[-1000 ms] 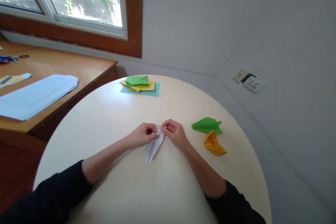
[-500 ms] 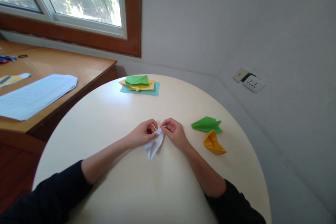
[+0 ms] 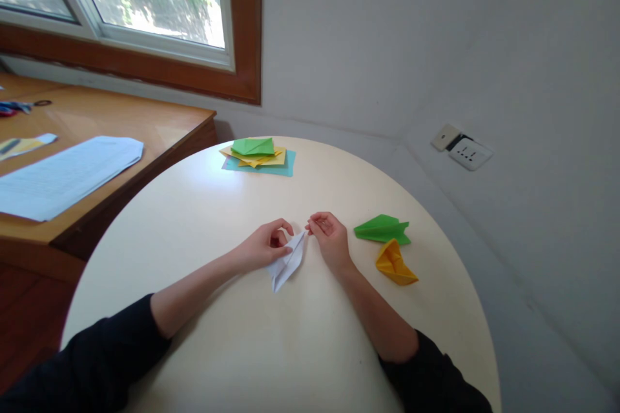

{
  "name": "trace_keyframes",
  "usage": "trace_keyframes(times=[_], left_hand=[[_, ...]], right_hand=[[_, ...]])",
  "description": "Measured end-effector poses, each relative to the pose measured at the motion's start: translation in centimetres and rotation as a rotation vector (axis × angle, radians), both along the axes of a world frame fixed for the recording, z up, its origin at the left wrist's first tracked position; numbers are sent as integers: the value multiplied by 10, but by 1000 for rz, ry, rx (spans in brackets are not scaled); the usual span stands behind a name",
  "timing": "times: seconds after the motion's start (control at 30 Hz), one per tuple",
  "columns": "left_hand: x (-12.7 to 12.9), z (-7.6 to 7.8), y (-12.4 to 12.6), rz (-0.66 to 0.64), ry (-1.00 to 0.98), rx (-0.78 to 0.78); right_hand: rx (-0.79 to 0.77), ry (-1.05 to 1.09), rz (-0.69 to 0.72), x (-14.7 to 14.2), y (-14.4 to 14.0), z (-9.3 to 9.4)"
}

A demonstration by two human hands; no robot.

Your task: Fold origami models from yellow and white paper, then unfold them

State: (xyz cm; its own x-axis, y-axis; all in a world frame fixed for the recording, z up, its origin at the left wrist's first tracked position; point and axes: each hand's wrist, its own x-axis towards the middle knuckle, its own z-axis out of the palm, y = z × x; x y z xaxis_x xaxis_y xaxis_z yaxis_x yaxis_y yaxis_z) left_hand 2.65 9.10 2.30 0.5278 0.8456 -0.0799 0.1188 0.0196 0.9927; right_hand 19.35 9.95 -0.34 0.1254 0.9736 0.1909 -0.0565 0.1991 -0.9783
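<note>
A folded piece of white paper point(image 3: 290, 262) with pointed ends is between my hands, just above or on the table. My left hand point(image 3: 268, 246) pinches its left side between thumb and curled fingers. At the paper's upper right tip, my right hand point(image 3: 330, 237) has its thumb and fingertips closed together on the point. To the right of my right hand lies a green folded paper plane point(image 3: 382, 230), and just below it a yellow-orange folded paper boat point(image 3: 394, 263).
A round white table point(image 3: 310, 361) carries all this. At its far edge rests a pile of green, yellow and blue papers point(image 3: 259, 156). On the left, a wooden desk point(image 3: 159, 122) holds white printed sheets point(image 3: 72, 174) and scissors point(image 3: 24, 106). A wall with sockets point(image 3: 469, 153) borders the right.
My right hand has shifted slightly to the right and up, with its fingertips at the paper's tip. The white paper has turned a little; its upper point now shows. My left hand stays put.
</note>
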Motion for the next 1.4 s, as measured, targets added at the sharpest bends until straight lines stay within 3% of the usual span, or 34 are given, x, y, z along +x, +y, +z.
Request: trace_keyframes(times=[0.33, 0.67, 0.93, 1.1, 1.4], left_hand=[[-1, -5, 0, 214, -237, -173], [-2, -3, 0, 266, -347, -276], [-5, 6, -2, 247, -323, -261], [-6, 1, 1, 252, -314, -241], [-7, 4, 2, 294, -299, -271]], right_hand=[[-16, 33, -29, 1, 1, -2], [2, -32, -15, -1, -1, -1], [228, -261, 36, -4, -17, 7], [356, -425, 87, -5, -24, 14], [439, -521, 178, -6, -26, 16]])
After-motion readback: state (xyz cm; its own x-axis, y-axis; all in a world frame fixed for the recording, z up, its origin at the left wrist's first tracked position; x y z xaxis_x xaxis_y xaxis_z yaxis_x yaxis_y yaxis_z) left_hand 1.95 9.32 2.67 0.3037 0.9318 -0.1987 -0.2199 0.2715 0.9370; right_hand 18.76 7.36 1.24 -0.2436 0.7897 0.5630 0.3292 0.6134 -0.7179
